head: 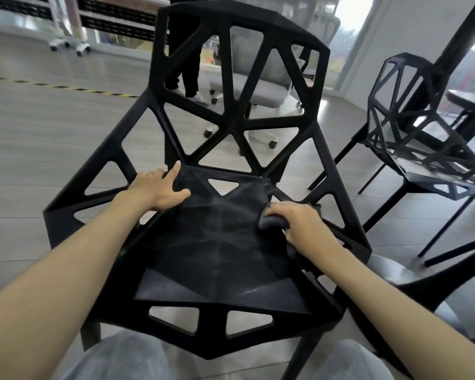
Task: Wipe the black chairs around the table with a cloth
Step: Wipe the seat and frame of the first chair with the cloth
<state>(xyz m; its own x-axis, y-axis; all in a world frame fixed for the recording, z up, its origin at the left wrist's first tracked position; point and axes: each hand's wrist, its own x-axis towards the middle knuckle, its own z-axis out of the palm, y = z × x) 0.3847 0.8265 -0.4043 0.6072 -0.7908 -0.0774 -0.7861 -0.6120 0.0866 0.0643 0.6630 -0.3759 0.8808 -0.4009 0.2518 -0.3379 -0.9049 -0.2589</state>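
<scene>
While gripped, cloth near seat edge.

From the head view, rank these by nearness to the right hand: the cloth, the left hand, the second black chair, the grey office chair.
1. Cloth: bunched in the right hand, on the seat's right edge.
2. Left hand: across the seat, at its back left corner.
3. Second black chair: off to the right, beside the table.
4. Grey office chair: behind the backrest, farthest.
</scene>
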